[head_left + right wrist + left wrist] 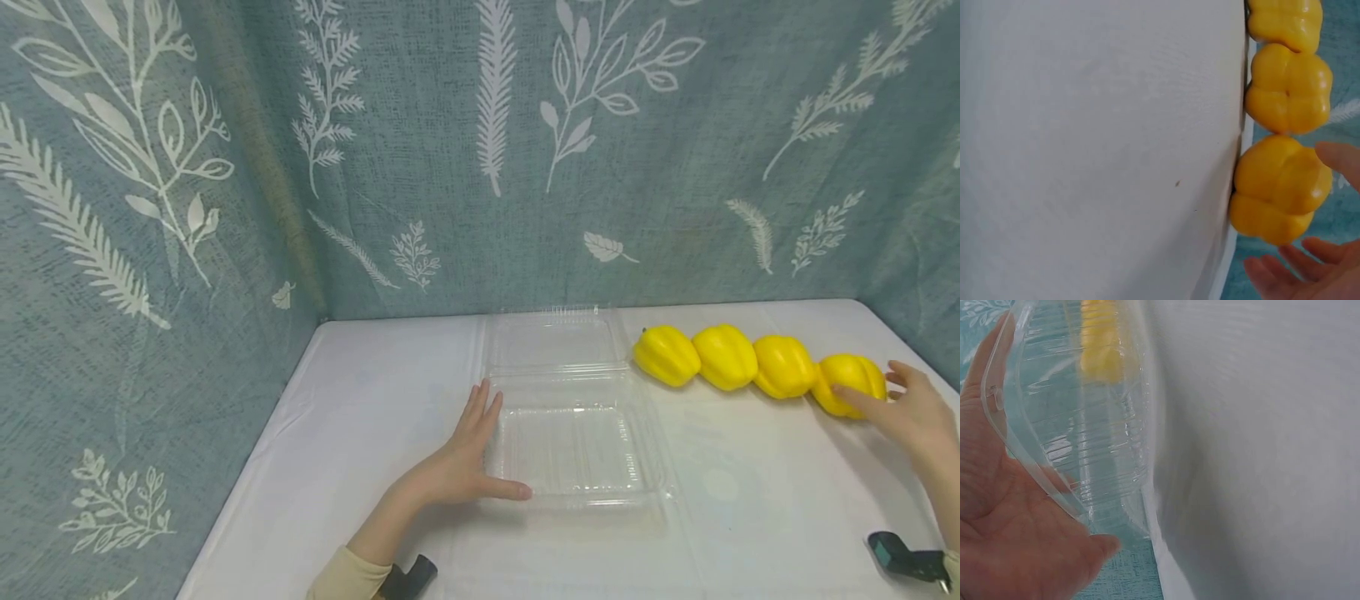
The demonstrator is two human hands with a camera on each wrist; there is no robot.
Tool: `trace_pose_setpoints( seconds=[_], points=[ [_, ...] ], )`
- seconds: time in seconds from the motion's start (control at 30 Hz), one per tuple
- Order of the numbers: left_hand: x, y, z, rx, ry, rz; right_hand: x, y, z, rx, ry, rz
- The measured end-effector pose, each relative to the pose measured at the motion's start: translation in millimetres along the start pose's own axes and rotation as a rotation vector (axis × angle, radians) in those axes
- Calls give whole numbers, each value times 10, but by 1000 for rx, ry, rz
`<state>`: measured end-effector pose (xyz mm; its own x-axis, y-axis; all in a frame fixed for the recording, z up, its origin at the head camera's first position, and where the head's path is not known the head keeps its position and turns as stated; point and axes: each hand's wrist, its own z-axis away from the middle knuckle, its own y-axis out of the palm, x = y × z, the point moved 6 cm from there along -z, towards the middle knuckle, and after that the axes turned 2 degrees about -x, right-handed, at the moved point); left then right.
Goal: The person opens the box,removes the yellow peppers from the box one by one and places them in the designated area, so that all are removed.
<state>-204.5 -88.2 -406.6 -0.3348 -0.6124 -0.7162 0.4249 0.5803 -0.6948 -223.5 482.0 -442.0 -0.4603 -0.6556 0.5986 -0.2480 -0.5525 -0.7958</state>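
Note:
A clear plastic clamshell container lies opened on the white table, its lid folded back on the far side. My left hand is at the container's left side with fingers spread and thumb along the near edge; the left wrist view shows the palm beside the clear wall. Several yellow bell peppers form a row right of the lid. Around the rightmost pepper is my right hand, its thumb overlapping the pepper and its fingers slightly apart from it.
The white tabletop extends around the container and peppers. A blue-green curtain with white leaf prints hangs behind and at the sides. Dark wrist devices sit at both wrists.

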Motion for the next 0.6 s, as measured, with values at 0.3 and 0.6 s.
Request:
trace_pose_setpoints(
  seconds=[0.3, 0.6],
  points=[
    [-5, -23, -7, -16, 14, -13, -57, 41, -146, -164, -157, 40],
    [-18, -56, -7, -43, 33, -14, 828, 24, 605, -136, -212, -61]
  ],
)
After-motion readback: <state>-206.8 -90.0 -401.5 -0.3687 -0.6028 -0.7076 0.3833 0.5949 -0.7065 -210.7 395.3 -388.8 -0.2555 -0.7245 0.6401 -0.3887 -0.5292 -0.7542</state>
